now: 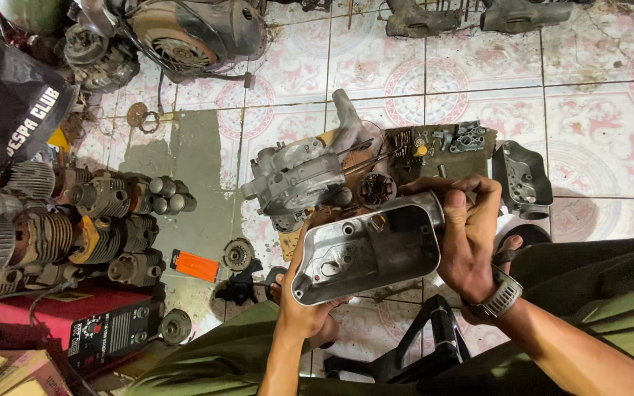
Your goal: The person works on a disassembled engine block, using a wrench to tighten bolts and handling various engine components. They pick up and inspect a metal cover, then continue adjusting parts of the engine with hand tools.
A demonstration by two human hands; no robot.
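Above the engine crankcase (299, 176) on the tiled floor (596, 117), toward the lap: a grey cast-metal engine cover (365, 249), hollow side up, held off the ground between both hands. Left hand (302, 308) clasped under the cover's near rounded end, palm beneath, fingers mostly hidden by the casting. Right hand (467, 235) clenched over the cover's far rim, thumb on top, fingers curled around the edge; a metal-banded wristwatch (499, 297) on that wrist. Just right of the crankcase, a cardboard sheet (442, 158) strewn with small carburettor parts (467, 137) and screws, with a round stator-like piece (376, 189) at its near edge. Farther right of the crankcase, a second similar cover (524, 180), hollow side up on the tiles. Well left of the crankcase, a heap of finned cylinders (60, 227), with an orange tag (194, 265) beside it and a red box-shaped machine (75, 323) below. Beyond the crankcase, toward the top edge, another engine with a fan housing (199, 33).
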